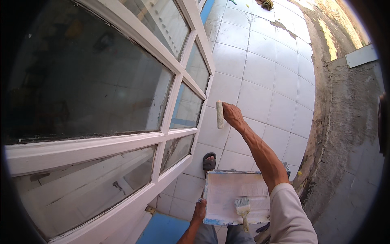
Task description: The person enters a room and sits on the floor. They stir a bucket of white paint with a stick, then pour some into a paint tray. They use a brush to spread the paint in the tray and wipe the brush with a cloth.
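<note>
My right hand (233, 115) is closed on a paint roller (219, 116) with a whitish, narrow sleeve, held out ahead of me over the tiles. The roller's handle is mostly hidden in the fist. The sleeve is apart from the white-framed glass door or window (170, 105) on the left. Close to my body, my left hand (199, 211) grips the left edge of a paint tray (221, 185), which is coated in whitish paint with blue smears on its rim. A paintbrush (242, 208) with paint-covered bristles lies across the tray, its handle over the near rim.
White floor tiles (260, 95) stretch ahead, bordered on the right by a rough, stained concrete wall (345, 101). My sandalled foot (209, 162) stands beyond the tray. A blue surface (164, 227) lies at lower left, and a crumpled cloth-like thing (266, 4) at the far end.
</note>
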{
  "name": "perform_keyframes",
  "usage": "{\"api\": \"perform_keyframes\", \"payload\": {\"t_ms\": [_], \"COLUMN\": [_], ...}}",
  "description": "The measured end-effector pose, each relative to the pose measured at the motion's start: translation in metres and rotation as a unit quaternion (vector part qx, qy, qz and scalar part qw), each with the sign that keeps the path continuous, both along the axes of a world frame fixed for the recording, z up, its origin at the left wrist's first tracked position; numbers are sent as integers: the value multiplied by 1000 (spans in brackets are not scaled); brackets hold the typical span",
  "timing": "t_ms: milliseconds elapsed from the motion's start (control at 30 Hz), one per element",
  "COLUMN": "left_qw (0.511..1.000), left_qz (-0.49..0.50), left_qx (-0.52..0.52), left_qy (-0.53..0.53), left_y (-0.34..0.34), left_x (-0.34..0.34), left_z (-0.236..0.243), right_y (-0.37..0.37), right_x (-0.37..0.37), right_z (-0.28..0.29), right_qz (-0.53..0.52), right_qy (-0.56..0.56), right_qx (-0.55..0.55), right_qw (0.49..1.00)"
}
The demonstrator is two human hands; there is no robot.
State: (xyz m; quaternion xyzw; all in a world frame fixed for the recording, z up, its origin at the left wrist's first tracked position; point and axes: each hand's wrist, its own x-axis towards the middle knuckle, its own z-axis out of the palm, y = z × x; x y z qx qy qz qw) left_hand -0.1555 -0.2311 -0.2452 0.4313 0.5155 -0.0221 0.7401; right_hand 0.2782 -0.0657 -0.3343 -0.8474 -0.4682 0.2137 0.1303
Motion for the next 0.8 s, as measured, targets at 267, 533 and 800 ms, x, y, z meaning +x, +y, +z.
{"api": "perform_keyframes", "payload": {"t_ms": [267,533,800], "left_qw": [1000,985,968], "left_qz": [-5,137,165], "left_qx": [4,-29,-87], "left_qy": [2,-100,-170], "left_y": [-13,-19,-13], "left_x": [-27,-52,-28], "left_z": [14,50,119], "right_y": [-91,-142,-367], "right_x": [96,30,15], "right_z": [197,532,393], "right_qz": [-84,-117,-360], "right_qy": [-31,-30,-61], "right_qx": [163,367,98], "right_qw": [982,923,926]}}
